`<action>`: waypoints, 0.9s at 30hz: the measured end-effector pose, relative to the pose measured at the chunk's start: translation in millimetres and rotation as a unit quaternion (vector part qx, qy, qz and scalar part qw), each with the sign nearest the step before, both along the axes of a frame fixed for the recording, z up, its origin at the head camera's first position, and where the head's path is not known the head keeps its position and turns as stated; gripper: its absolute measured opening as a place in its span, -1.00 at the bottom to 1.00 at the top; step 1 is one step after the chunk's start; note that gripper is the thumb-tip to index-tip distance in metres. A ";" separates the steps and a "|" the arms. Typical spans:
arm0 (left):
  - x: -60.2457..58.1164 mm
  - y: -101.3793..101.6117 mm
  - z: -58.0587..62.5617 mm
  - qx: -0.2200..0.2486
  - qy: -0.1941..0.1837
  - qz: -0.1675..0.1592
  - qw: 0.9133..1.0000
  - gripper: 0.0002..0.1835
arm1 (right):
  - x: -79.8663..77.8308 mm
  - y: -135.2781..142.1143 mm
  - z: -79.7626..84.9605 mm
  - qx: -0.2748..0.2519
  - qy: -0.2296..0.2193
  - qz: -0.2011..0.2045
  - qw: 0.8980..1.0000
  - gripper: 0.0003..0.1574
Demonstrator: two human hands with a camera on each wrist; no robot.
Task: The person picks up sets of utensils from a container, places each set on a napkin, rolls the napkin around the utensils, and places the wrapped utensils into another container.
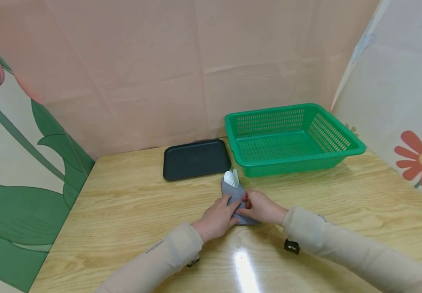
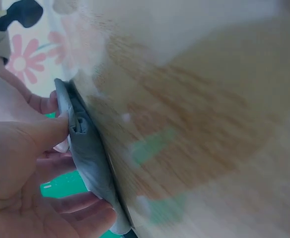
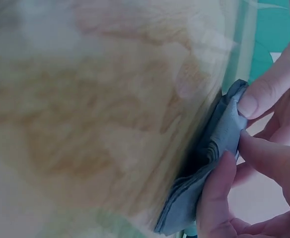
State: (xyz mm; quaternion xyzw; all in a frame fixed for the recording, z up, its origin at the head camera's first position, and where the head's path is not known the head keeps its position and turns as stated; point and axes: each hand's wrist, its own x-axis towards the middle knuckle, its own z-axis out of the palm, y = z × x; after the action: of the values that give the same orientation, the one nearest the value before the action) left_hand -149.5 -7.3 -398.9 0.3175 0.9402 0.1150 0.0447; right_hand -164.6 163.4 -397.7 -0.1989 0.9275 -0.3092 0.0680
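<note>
A folded grey napkin lies on the wooden table, with a white spoon and a second slim white utensil sticking out of its far end. My left hand rests on the napkin from the left, fingers spread across it and thumb near its close end. From the right, my right hand pinches the napkin's side edge between thumb and forefinger. Layered folds of the napkin show in the right wrist view beside both hands. The utensils' lower parts are hidden inside the cloth.
Behind the napkin lies a black tray. A green slotted basket stands at the back right, close to the tray. A pink sheet hangs along the table's back edge, and flower-printed sheets flank both sides.
</note>
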 end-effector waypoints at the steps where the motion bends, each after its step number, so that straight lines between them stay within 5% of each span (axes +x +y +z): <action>1: -0.3 -0.4 0.9 0.003 -0.007 0.000 1.000 -0.47 | 0.4 -0.2 -0.4 0.000 -0.001 -0.002 1.000 -0.65; 6: -7.1 -6.1 8.8 0.064 -0.047 0.021 0.997 -0.45 | 1.0 -1.4 -1.7 0.008 -0.009 -0.016 1.000 -0.64; 9: -15.4 -10.7 11.8 0.136 -0.084 0.064 0.985 -0.44 | 0.4 -2.3 -1.1 0.010 -0.018 -0.024 0.999 -0.62; 11: -20.8 -13.0 11.0 0.187 -0.129 0.102 0.968 -0.41 | 0.0 -2.6 -0.5 0.006 -0.028 -0.030 0.999 -0.61; 17: -29.5 -14.0 1.1 0.289 -0.256 0.201 0.900 -0.29 | -0.4 -3.0 0.5 0.008 -0.048 -0.039 0.998 -0.59; 20: -31.6 -11.6 -2.9 0.316 -0.278 0.220 0.880 -0.24 | 0.1 -3.5 1.3 0.009 -0.055 -0.041 0.998 -0.60; 23: -33.5 -8.5 -5.8 0.320 -0.276 0.229 0.877 -0.26 | 0.5 -3.7 2.1 0.009 -0.057 -0.040 0.998 -0.60; 27: -35.7 -4.8 -9.1 0.306 -0.259 0.234 0.886 -0.33 | 1.1 -3.8 3.8 0.009 -0.055 -0.036 0.998 -0.60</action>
State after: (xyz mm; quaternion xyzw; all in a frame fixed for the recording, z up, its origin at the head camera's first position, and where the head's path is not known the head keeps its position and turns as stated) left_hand -185.2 -12.1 -408.0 0.0454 0.8602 0.4822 0.1595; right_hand -163.5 159.6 -393.9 -0.1474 0.9315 -0.3139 0.1096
